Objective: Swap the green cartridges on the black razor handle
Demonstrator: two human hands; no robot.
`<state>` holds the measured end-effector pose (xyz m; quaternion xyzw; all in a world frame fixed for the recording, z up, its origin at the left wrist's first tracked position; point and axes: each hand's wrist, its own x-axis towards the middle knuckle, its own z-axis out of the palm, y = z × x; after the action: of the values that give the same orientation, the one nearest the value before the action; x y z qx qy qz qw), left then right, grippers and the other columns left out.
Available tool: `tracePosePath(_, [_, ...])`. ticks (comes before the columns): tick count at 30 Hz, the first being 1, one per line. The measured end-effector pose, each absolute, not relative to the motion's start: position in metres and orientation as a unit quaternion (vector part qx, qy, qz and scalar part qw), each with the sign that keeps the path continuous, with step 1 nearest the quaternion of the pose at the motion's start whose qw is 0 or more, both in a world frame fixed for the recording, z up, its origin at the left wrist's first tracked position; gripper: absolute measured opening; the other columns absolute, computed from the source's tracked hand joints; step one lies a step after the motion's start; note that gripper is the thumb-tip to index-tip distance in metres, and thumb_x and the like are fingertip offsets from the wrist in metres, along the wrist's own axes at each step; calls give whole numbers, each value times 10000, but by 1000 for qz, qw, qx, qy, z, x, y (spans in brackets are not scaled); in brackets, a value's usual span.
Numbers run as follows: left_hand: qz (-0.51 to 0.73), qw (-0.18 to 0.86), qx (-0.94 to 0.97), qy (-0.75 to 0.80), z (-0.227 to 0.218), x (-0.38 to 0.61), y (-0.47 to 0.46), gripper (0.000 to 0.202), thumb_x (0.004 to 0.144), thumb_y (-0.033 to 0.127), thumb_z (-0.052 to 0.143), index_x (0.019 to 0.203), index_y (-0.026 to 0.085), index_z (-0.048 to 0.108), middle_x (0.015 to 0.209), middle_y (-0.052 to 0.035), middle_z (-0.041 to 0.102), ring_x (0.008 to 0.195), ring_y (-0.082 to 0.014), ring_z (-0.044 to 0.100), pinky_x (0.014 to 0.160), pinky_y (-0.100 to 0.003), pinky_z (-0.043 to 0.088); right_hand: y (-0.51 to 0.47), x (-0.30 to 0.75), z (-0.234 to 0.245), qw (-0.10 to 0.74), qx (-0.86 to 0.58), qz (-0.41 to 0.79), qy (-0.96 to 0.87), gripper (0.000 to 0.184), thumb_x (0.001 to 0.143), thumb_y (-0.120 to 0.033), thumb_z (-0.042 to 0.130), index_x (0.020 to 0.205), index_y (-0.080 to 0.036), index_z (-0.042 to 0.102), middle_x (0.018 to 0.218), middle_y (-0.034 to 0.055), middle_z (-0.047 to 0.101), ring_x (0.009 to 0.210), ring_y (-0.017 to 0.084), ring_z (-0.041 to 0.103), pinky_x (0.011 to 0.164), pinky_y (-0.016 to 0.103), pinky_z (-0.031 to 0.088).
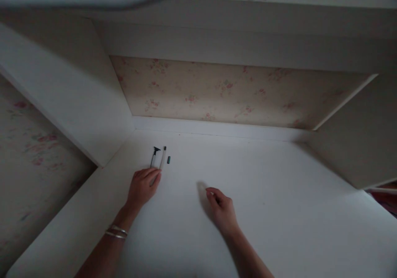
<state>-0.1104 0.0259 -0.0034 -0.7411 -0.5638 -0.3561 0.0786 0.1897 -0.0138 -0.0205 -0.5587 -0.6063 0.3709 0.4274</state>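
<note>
On the white tabletop [248,174], my left hand [144,187] rests at the left with its fingers closed around the lower end of a toothbrush [163,158]. The brush has a pale handle and a dark head pointing away from me. Close beside it on the left lies a black razor [156,149], the lower part of its thin handle hidden by my fingers. A small dark green cylinder, perhaps a battery [168,159], lies just right of the toothbrush. My right hand [221,207] hovers over the middle of the table, thumb and fingertips pinched together, nothing visible in them.
White side panels rise at the left [102,116] and right [350,145]. Behind the table, a low white ledge [217,127] runs below floral wallpaper [201,87]. Overhead, a grey curved tube [124,1] crosses the top left, before a white shelf [248,46].
</note>
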Motion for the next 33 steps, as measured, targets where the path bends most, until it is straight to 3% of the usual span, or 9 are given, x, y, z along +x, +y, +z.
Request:
tracePosePath(3, [-404, -20, -706, -581, 8, -88, 16, 241, 912, 360, 497, 868, 207, 678, 838, -34, 681, 746, -177, 610, 694, -292, 477, -12, 191, -22, 446, -555, 387, -586, 371, 907, -504, 501, 956, -191, 694, 543, -39, 423, 490, 141, 381, 457, 242, 262])
tracePosePath(5, [-388, -109, -719, -567, 16, -66, 9, 357, 924, 385, 466, 663, 195, 619, 636, -9, 601, 606, -150, 550, 579, -258, 429, -11, 192, -23, 453, -551, 395, -579, 369, 906, -500, 508, 961, -186, 692, 546, -44, 409, 490, 139, 367, 456, 242, 253])
tracePosePath(10, [-360, -294, -695, -549, 19, -14, -1, 510, 901, 481, 459, 486, 185, 459, 442, 40, 393, 456, -112, 408, 481, -250, 291, -8, 193, -23, 468, -550, 403, -563, 351, 896, -486, 524, 953, -184, 695, 549, -47, 413, 493, 138, 364, 460, 239, 259])
tracePosePath(14, [-313, -391, -675, -541, 8, 0, -6, 561, 865, 557, 464, 473, 193, 297, 459, 58, 237, 450, -100, 284, 465, -266, 195, -7, 193, -23, 474, -552, 402, -557, 356, 888, -484, 528, 949, -175, 696, 554, -44, 432, 502, 139, 373, 469, 237, 273])
tracePosePath(28, [-273, -437, -665, -541, 3, -1, -9, 536, 847, 553, 476, 492, 187, 310, 485, 60, 231, 484, -101, 272, 493, -274, 177, -12, 191, -19, 456, -549, 400, -575, 358, 875, -469, 534, 920, -157, 704, 533, -44, 410, 489, 137, 351, 460, 248, 234])
tracePosePath(33, [-279, -430, -672, -535, 4, 0, -9, 531, 864, 533, 461, 477, 178, 382, 452, 59, 280, 469, -103, 319, 490, -262, 220, -12, 191, -23, 450, -545, 402, -582, 356, 886, -468, 529, 951, -161, 696, 541, -42, 421, 492, 135, 358, 461, 244, 240])
